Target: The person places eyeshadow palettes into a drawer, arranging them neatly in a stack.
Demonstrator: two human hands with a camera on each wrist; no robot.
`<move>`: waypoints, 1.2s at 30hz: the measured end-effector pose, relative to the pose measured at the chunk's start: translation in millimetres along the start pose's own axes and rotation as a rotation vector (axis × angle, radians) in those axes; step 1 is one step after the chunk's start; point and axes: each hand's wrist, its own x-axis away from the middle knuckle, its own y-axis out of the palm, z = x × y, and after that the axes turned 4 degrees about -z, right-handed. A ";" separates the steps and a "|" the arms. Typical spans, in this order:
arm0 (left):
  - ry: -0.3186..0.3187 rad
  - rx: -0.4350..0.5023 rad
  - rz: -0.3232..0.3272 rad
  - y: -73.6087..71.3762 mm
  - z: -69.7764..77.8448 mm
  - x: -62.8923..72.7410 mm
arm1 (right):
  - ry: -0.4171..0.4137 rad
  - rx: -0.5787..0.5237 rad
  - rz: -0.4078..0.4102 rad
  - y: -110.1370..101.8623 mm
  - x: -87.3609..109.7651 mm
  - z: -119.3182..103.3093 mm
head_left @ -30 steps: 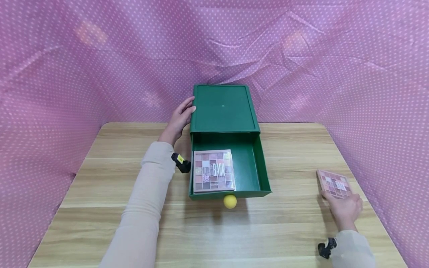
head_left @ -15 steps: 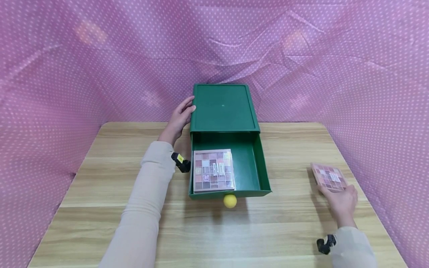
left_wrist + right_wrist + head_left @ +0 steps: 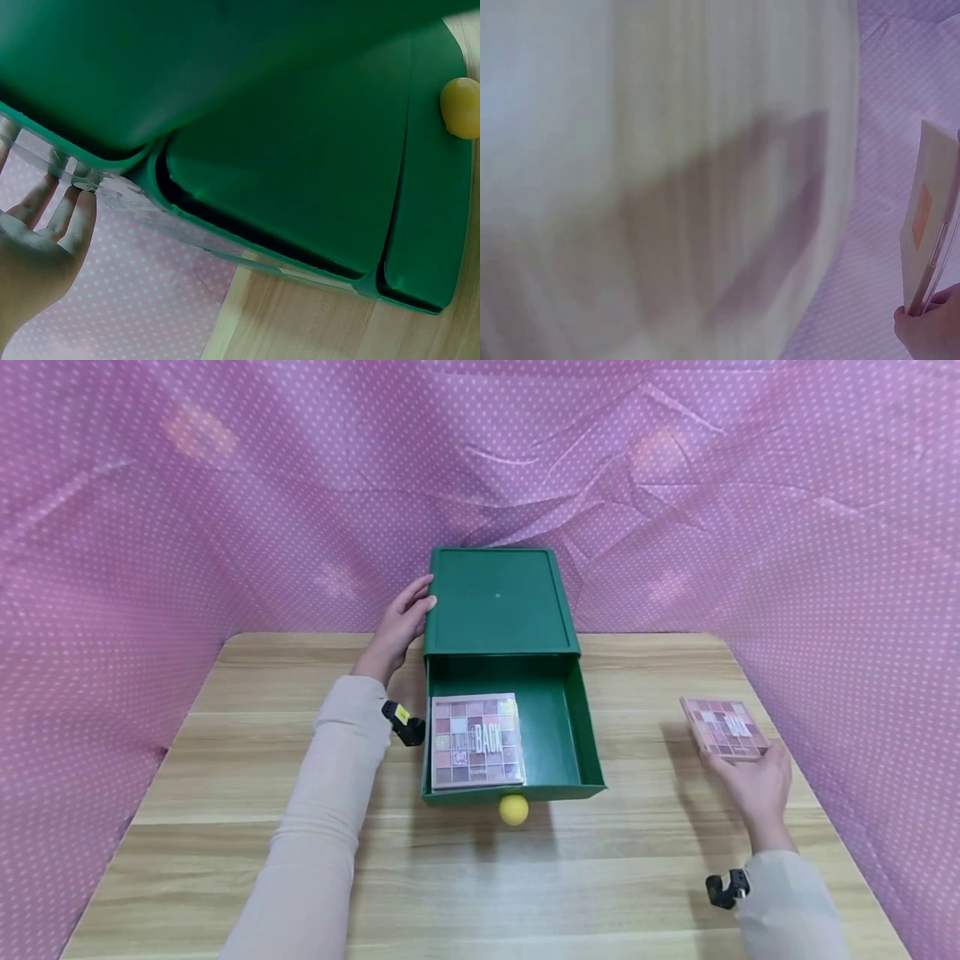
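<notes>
My right hand [image 3: 757, 789] pinches the near edge of an eyeshadow palette [image 3: 723, 727], raised over the right side of the table with its shadow below. In the right wrist view, the palette's pale underside [image 3: 922, 217] bears an orange label. My left hand [image 3: 401, 627] rests with extended fingers against the left side of a green drawer box [image 3: 498, 597]; its fingertips [image 3: 86, 199] show at the box's edge in the left wrist view. The drawer [image 3: 553, 735] is pulled out toward me. A larger eyeshadow palette [image 3: 480, 760] lies in its left part.
A round yellow knob [image 3: 513, 810] sticks out from the drawer's front. The wooden table [image 3: 262, 760] has pink dotted cloth [image 3: 315, 485] hanging at its back and sides. Bare drawer floor shows to the right of the palette inside.
My right hand has lifted the smaller palette and carried it away from me and a little to the left. The left hand and the drawer box stay in place.
</notes>
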 end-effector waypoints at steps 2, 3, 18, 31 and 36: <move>-0.001 0.005 0.003 0.1 -0.2 -0.2 | -0.043 0.010 0.024 -1.0 -1.5 -6.4; -0.002 0.007 0.004 0.1 -0.3 -0.4 | -0.063 0.011 0.041 -1.1 -1.9 -9.5; -0.008 0.002 -0.001 -0.9 -1.1 -1.9 | -0.218 -0.078 0.071 -5.7 5.6 -66.4; -0.009 -0.002 -0.003 -3.8 -2.3 -6.5 | -0.365 -0.119 0.075 -10.7 22.5 -118.1; -0.009 -0.001 -0.009 -4.3 -2.4 -7.6 | -0.435 -0.132 0.064 -10.3 31.3 -132.2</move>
